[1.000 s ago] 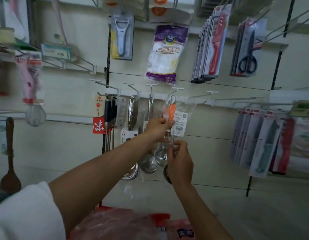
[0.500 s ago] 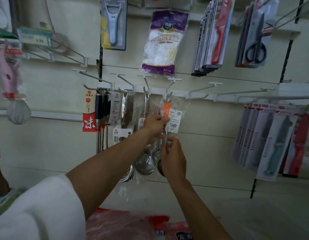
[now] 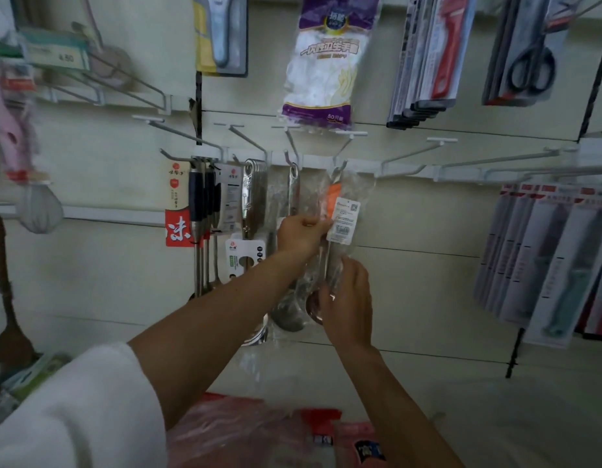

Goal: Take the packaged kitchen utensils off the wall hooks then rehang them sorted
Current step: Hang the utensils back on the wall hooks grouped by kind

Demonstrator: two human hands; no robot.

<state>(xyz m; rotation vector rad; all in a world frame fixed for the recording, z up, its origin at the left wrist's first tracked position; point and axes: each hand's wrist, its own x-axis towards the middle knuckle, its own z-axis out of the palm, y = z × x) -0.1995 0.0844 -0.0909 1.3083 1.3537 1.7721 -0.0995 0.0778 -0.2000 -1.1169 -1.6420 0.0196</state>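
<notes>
One bagged ladle (image 3: pixel 336 201), left hand (image 3: pixel 301 231) gripping above, right hand (image 3: pixel 348 298) below.

I face a pale wall (image 3: pixel 427 211) of panels, cut by thin level grooves (image 3: pixel 417 251). A black upright (image 3: pixel 198 96) runs down it left of centre, a second upright (image 3: pixel 595 92) at the far right. A white rail (image 3: pixel 461 173) crosses it at mid height; a lower rail (image 3: pixel 107 216) lies to the left. The light is dim and even.

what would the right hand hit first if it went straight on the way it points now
Probably the left hand, which pinches the same clear-bagged ladle just above the right hand. The depth between the two hands is unclear.
</notes>
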